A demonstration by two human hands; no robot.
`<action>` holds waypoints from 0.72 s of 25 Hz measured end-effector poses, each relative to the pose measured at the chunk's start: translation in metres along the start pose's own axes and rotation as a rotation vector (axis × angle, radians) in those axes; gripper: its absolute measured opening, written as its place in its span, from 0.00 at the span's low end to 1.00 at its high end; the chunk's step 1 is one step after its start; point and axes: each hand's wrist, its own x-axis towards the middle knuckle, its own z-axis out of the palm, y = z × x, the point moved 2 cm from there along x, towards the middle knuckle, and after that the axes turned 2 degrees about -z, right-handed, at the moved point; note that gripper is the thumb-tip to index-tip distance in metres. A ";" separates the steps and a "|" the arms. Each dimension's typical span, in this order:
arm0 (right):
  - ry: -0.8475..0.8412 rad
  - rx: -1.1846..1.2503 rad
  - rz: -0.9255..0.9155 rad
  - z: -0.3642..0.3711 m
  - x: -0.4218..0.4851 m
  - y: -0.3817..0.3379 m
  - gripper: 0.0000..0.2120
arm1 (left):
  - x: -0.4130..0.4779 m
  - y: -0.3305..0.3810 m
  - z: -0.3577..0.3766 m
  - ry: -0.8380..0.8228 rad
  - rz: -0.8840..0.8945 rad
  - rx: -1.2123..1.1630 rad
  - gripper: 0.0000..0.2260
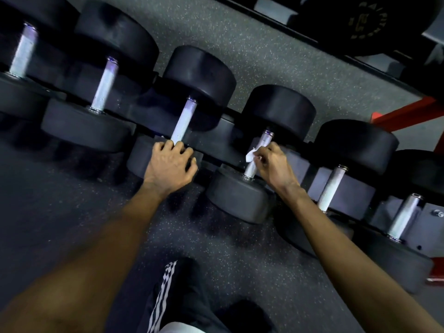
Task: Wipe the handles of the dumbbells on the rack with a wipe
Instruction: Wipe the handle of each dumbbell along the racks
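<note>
White wipe [250,155] is bunched between the thumb and fingertips of my right hand [274,165], pinched tight and pressed against the knurled steel handle [265,140] of the fourth dumbbell [278,109] counting from nine o'clock. The wipe sits about midway along that handle, a little toward three o'clock from the middle of my view, with a loose corner sticking out on the nine o'clock side. My fingers are curled in around it; I cannot tell whether they pass behind the bar.

My left hand [171,164] lies toward nine o'clock from the wipe, on the third dumbbell [199,73]. Its fingers are bent and spread, curled over the near head where the handle meets it, with the fingertips pointing toward twelve o'clock.

Both dumbbells lie on the rack [346,188] in a slanting row running from ten o'clock down to four o'clock, black round heads at each end and pale metal handles between. Two more lie toward ten o'clock, and at least two more toward four o'clock.

Grey speckled rubber floor [240,44] shows beyond the row at twelve o'clock. A black weight plate [367,22] with yellowish lettering sits at one o'clock, and a red frame piece [403,114] at two o'clock. At six o'clock is my dark trouser leg [165,292] with a checked white stripe.
</note>
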 end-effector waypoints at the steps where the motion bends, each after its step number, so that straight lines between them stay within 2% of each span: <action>1: 0.006 0.022 0.006 0.000 -0.002 0.001 0.06 | -0.001 0.000 -0.001 0.002 0.009 0.011 0.15; 6: -0.012 0.075 0.021 0.004 -0.010 0.001 0.04 | -0.004 -0.001 0.004 0.032 0.106 0.023 0.16; 8: 0.021 0.118 0.086 0.005 -0.013 0.004 0.04 | -0.003 -0.001 0.006 0.013 0.136 0.023 0.19; 12: -0.040 0.168 0.157 0.012 -0.018 0.002 0.04 | -0.002 -0.001 0.006 0.003 0.122 0.022 0.21; 18: -0.018 0.245 0.296 0.015 -0.020 0.002 0.04 | -0.002 0.000 0.007 -0.009 0.111 0.037 0.24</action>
